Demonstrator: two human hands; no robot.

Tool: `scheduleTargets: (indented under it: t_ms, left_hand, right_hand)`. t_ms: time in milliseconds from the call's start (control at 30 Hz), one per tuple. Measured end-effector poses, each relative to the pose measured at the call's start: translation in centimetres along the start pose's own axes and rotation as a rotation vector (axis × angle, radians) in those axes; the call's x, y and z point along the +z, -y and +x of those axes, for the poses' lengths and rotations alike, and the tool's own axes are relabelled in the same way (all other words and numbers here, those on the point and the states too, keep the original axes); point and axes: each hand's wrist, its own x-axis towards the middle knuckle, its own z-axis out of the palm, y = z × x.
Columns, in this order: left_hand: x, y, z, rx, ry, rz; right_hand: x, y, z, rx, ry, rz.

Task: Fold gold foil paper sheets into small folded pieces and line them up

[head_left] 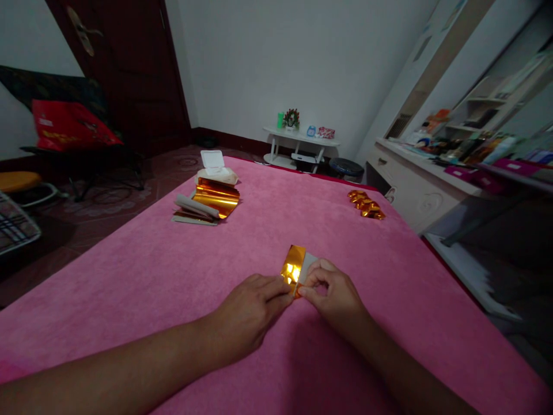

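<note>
A small sheet of gold foil paper [294,260] lies on the pink cloth, partly folded, with its grey back showing on the right. My left hand [254,308] presses its fingertips on the lower left edge of the sheet, the fingers held together. The thumb and forefinger of my right hand [334,291] pinch the lower right corner. Toward the back left rests a stack of gold foil sheets [217,197], some curled with the grey side up. Several folded gold foil pieces [366,204] sit in a row at the back right.
Behind the stack is an open white wipes pack [216,172]. The pink-covered surface [173,288] spreads around my hands. Beyond it stand a low white table [298,137] and a dark round stool [346,167]. A cluttered dresser [425,178] is on the right, a red bag [73,125] on the left.
</note>
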Motion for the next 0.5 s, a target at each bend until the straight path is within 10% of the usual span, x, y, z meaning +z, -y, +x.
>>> scheduleTargets:
  t_ms: [500]
  left_hand:
    - [0.45, 0.22, -0.41, 0.041, 0.005, 0.055]
  right_hand:
    - [-0.22, -0.05, 0.58, 0.076, 0.028, -0.001]
